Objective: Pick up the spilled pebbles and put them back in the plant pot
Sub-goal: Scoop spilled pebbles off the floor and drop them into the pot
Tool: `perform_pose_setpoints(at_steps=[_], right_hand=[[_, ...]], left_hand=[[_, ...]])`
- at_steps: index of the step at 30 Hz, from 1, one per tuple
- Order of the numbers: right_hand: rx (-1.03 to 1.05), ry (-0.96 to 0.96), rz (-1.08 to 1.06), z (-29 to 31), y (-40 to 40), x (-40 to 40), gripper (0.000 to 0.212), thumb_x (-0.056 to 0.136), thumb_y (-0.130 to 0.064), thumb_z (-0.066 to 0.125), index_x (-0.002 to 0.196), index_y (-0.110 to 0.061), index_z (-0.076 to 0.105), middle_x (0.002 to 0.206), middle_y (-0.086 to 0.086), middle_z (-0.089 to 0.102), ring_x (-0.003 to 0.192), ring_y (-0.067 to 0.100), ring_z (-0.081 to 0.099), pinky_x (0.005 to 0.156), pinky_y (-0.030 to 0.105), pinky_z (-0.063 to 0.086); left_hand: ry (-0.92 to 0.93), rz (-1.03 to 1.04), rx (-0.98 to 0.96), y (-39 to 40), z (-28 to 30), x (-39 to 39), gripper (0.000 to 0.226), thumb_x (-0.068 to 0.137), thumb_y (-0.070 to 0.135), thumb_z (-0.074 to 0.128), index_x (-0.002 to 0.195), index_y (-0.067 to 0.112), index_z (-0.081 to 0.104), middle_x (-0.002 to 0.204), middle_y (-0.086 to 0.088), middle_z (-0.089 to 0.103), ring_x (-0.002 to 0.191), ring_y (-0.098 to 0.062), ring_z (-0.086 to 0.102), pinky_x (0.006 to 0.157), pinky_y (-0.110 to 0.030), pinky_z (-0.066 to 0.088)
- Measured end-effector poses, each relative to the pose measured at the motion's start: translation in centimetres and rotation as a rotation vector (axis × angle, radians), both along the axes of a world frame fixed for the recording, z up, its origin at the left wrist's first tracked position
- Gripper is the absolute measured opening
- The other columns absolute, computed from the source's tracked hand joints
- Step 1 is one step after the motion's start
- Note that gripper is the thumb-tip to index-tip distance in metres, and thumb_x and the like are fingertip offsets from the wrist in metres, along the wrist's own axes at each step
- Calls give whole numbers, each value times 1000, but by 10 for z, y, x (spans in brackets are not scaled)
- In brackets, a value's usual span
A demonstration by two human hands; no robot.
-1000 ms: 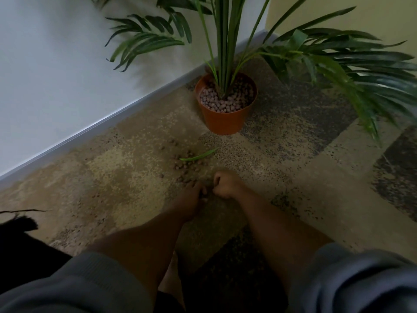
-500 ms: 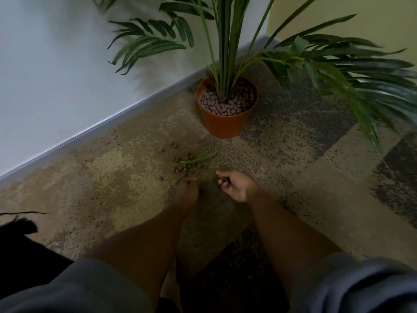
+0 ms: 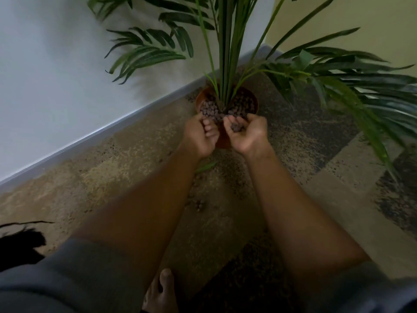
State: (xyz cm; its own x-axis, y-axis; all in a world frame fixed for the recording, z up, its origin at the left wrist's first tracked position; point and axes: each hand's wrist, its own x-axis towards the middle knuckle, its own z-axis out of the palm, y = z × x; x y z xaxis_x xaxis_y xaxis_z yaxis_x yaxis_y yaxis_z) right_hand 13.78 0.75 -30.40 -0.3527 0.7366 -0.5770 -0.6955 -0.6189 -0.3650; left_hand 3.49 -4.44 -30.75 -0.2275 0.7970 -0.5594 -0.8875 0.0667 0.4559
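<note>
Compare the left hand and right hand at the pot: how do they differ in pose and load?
The right hand is turned palm up, cupping pebbles; the left hand shows its back, fingers curled, contents unseen. Both hover at the near rim of the plant pot.

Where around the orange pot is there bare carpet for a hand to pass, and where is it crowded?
Bare patch: tan carpet between the grey skirting board and the left forearm. Crowded: the round orange plastic plant pot with both hands in front, left hand, right hand cupping brown pebbles, and drooping green fronds on the right.
</note>
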Motion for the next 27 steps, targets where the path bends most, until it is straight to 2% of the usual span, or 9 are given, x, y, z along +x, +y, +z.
perform_pose_setpoints(at_steps=[3, 6, 7, 10, 12, 15, 18, 22, 27], right_hand=[[18, 48, -44, 5, 23, -8, 52, 102, -31, 26, 146, -4, 30, 141, 21, 40, 133, 31, 43, 111, 43, 37], [53, 79, 54, 3, 46, -13, 60, 97, -41, 21, 152, -17, 25, 147, 22, 37, 134, 40, 40, 110, 49, 36], [63, 68, 80, 4, 50, -13, 62, 96, -42, 20, 151, -15, 26, 147, 23, 38, 132, 42, 41, 110, 53, 34], [82, 77, 65, 10, 53, -9, 59, 99, -35, 19, 143, -1, 38, 142, 27, 44, 130, 43, 43, 112, 56, 33], [73, 91, 51, 10, 55, -6, 57, 101, -32, 20, 144, 3, 33, 146, 26, 40, 136, 42, 39, 114, 54, 30], [84, -1, 69, 10, 53, -1, 54, 101, -25, 27, 150, -3, 24, 155, 21, 28, 143, 39, 29, 116, 51, 28], [173, -66, 142, 14, 40, 10, 42, 103, -17, 34, 140, 2, 37, 143, 25, 42, 130, 40, 47, 102, 45, 49], [291, -321, 462, 6, 13, 33, 19, 101, -19, 42, 105, -5, 54, 109, 15, 67, 96, 26, 69, 72, 26, 60], [340, -849, 850, -42, -17, 50, 20, 95, -6, 54, 114, -6, 60, 110, 14, 68, 86, 20, 68, 77, 29, 60]], left_hand=[[88, 48, -84, 26, 18, 4, 30, 104, 21, 32, 96, 10, 59, 73, 2, 56, 57, -4, 48, 37, -13, 39], [209, 79, -122, 44, 26, 6, 38, 104, 23, 34, 138, 10, 46, 124, -6, 61, 93, -14, 60, 76, -21, 55], [231, 77, -107, 49, 27, 4, 42, 104, 25, 33, 142, 10, 42, 125, -9, 58, 95, -19, 59, 85, -26, 53], [202, 68, -51, 60, 28, -5, 48, 102, 24, 28, 140, 2, 46, 105, -15, 56, 74, -21, 53, 87, -35, 52], [134, 45, 11, 59, 27, -8, 49, 103, 23, 23, 137, -1, 49, 126, -19, 58, 101, -28, 62, 97, -42, 47], [62, 48, 55, 46, 35, -2, 52, 105, 25, 18, 139, -6, 43, 139, -22, 50, 129, -33, 49, 103, -45, 42], [79, 93, -7, 36, 33, -1, 51, 106, 24, 22, 144, -8, 32, 148, -21, 39, 138, -31, 38, 114, -40, 32], [126, 148, -8, 16, 14, -8, 51, 106, 31, 24, 142, -1, 40, 143, -17, 50, 131, -24, 51, 109, -31, 42], [416, 113, -238, -19, -15, -3, 37, 103, 21, 32, 127, 8, 57, 125, -7, 65, 101, -17, 66, 81, -24, 56]])
